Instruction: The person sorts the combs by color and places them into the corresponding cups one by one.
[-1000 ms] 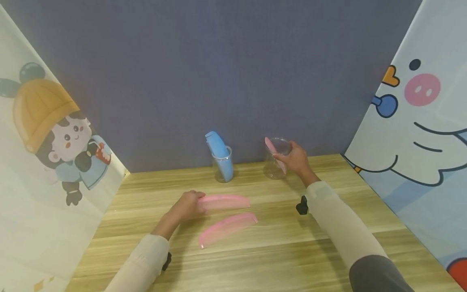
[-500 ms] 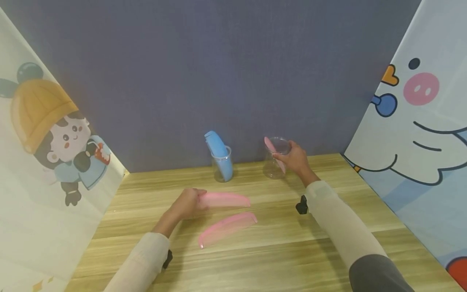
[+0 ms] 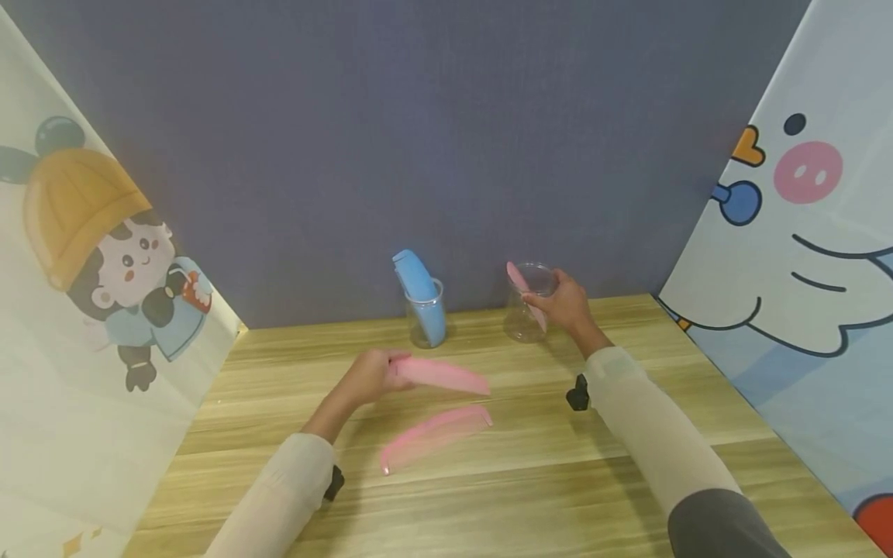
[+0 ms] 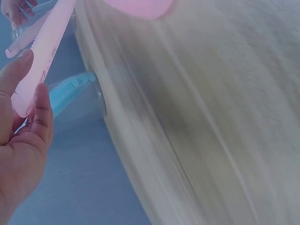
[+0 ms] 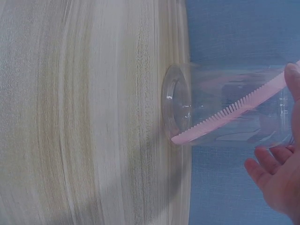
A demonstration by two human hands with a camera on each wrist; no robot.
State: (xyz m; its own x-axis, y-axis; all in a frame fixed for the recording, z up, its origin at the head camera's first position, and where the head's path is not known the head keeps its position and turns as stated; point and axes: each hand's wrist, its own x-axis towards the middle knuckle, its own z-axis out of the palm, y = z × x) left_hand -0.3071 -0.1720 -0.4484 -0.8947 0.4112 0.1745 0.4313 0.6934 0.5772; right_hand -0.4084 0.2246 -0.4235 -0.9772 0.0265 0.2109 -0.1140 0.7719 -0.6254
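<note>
My left hand (image 3: pixel 371 377) pinches one end of a pink comb (image 3: pixel 446 375) between thumb and fingers. The comb points right, raised over the table, its lettered side showing in the left wrist view. Below it a second pink comb (image 3: pixel 436 435) lies on the wood. At the back right, my right hand (image 3: pixel 563 301) grips the upper part of a clear plastic cup (image 3: pixel 519 322). Inside that cup another pink comb (image 5: pixel 225 117) leans diagonally, teeth visible through the wall in the right wrist view.
A second clear cup (image 3: pixel 417 335) stands at the back middle, with blue combs (image 3: pixel 413 275) leaning in it. The wooden table (image 3: pixel 530 488) ends at a dark grey back panel (image 3: pixel 446 139). Printed cartoon panels flank it on both sides.
My left hand has lifted the pink comb off the table and moved slightly right and away from me, its far end now tilting toward the right. The right hand stays on its cup.
</note>
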